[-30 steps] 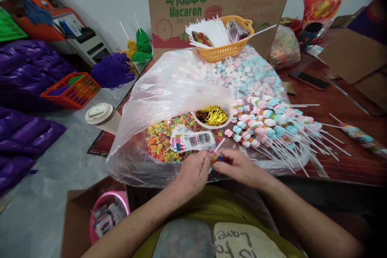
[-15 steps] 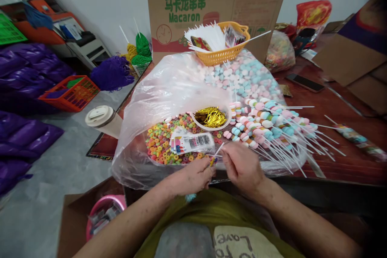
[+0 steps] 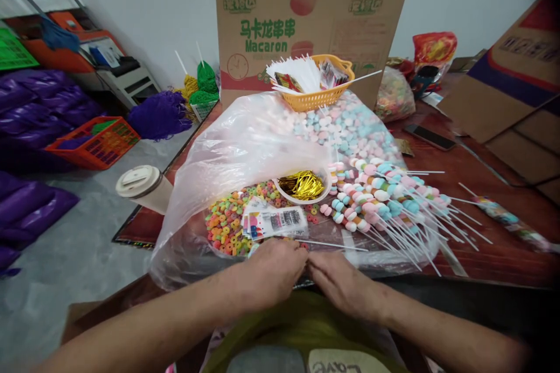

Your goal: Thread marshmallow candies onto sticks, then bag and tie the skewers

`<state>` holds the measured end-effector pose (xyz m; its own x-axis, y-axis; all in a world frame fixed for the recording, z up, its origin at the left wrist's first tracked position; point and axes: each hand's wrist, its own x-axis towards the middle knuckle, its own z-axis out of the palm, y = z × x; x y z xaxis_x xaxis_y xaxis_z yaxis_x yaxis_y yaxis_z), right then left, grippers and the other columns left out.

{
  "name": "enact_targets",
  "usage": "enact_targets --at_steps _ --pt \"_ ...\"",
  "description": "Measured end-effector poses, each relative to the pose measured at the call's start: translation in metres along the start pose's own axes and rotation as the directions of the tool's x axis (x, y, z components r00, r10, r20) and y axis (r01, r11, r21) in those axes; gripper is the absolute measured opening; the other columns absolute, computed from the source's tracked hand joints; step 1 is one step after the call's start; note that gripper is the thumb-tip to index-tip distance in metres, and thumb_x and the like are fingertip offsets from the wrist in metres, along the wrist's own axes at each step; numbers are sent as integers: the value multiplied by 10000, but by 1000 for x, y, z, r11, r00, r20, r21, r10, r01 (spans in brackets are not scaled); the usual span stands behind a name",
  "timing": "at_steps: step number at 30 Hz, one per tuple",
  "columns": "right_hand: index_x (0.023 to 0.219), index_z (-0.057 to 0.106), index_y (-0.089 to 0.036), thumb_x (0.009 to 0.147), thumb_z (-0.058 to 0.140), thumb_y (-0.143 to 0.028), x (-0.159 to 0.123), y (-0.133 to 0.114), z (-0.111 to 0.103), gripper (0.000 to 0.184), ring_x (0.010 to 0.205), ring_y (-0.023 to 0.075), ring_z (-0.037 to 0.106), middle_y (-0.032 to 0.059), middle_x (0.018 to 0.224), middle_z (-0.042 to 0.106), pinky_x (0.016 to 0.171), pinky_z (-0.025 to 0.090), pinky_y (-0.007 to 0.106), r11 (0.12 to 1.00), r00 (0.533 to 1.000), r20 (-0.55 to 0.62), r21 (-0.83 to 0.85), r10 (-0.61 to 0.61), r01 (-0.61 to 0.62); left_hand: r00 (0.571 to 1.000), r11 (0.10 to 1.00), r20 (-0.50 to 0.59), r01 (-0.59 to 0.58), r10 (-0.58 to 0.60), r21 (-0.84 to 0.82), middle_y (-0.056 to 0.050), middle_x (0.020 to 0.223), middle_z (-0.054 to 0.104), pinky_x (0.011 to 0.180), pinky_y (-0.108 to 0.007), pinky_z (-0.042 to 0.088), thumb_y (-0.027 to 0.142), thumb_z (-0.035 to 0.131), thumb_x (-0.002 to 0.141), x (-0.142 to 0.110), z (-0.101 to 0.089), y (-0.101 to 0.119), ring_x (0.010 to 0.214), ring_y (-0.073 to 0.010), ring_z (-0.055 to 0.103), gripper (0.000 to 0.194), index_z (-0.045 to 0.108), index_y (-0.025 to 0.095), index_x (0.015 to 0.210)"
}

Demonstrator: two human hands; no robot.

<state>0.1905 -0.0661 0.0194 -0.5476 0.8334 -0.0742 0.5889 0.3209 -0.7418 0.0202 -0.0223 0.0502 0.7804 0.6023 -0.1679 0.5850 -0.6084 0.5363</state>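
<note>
My left hand [image 3: 280, 268] is at the table's front edge with its fingers curled closed; what it holds, if anything, is hidden. Fingertip to fingertip with it, my right hand [image 3: 339, 280] is closed too, and its grip cannot be seen. Just beyond them a white stick [image 3: 335, 244] lies crosswise, its left end hidden by my left hand. Printed clear wrappers [image 3: 284, 221] rest on colourful ring candies [image 3: 227, 224]. Behind sits a white bowl [image 3: 326, 193] of gold twist ties [image 3: 306, 185]. Marshmallow skewers [image 3: 385, 192] are piled to the right.
A clear plastic sheet [image 3: 245, 140] covers loose marshmallows [image 3: 350, 122]. At the back a yellow basket [image 3: 310, 102] of white sticks stands before a cardboard box [image 3: 262, 52]. A lidded cup [image 3: 142, 186] is at left, a phone [image 3: 431, 136] and a wrapped skewer [image 3: 511, 221] at right.
My hands have come together, and the stick between them is no longer visible there. A white stick now lies crosswise beyond them. The view has tilted upward.
</note>
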Motion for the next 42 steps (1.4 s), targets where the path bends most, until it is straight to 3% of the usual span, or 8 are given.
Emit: enact_targets --at_steps 4,8,13,17,24,27,33,42 --pt "619 348 -216 864 206 -278 8 -2 -11 290 336 117 419 -67 387 297 389 393 233 928 963 188 284 192 -240 944 931 -214 -176 252 321 -100 806 612 692 -331 438 179 360 847 -11 20 -8 747 -200 557 222 579 153 868" --pt "719 496 -181 872 308 -327 50 3 -65 283 612 132 566 27 670 596 542 435 234 963 975 82 154 209 -219 859 935 -448 93 -250 -342 -34 669 602 590 -243 415 284 429 838 -12 32 -19 627 -135 542 222 593 172 739" --pt "720 620 -108 732 521 -146 128 15 -99 107 744 201 592 147 739 647 634 420 277 783 931 -54 -525 362 -335 648 118 -63 42 -759 -992 25 574 569 368 -178 270 435 665 631 -5 35 -22 439 -89 492 313 561 158 733" --pt "670 631 -111 697 557 -116 149 19 -98 79 689 178 591 118 692 653 608 402 255 755 933 -8 -585 360 -297 624 -110 27 -94 -781 -990 6 658 621 336 -152 245 399 752 527 -5 34 -25 478 -108 569 364 550 148 695" --pt "705 564 -155 810 382 -136 91 -8 -108 210 654 126 513 32 682 586 562 344 215 830 976 -94 -513 196 -216 658 -147 -3 -173 -753 -974 -2 630 636 323 -144 276 361 763 530 -1 30 -23 456 -104 573 336 582 136 702" --pt "709 532 -173 837 401 -255 62 -19 -73 201 549 83 452 -24 605 507 493 334 181 991 994 -40 -88 102 -105 649 -133 -27 -197 -760 -971 5 605 627 295 -150 265 352 763 513 3 29 -17 416 -102 549 328 589 139 693" --pt "656 442 -188 818 443 -392 46 -16 -7 261 369 50 360 -55 518 457 349 254 178 838 961 34 483 273 -255 649 -101 -46 -187 -759 -977 62 404 462 285 -155 235 284 688 533 3 34 -4 296 -55 390 214 528 146 572" --pt "587 441 -182 782 493 -400 40 -9 1 297 347 55 366 -53 462 469 337 243 180 819 934 80 458 349 -346 800 227 -145 -11 -582 -974 30 472 489 388 -160 307 378 595 700 -18 44 2 387 -45 415 278 544 128 587"
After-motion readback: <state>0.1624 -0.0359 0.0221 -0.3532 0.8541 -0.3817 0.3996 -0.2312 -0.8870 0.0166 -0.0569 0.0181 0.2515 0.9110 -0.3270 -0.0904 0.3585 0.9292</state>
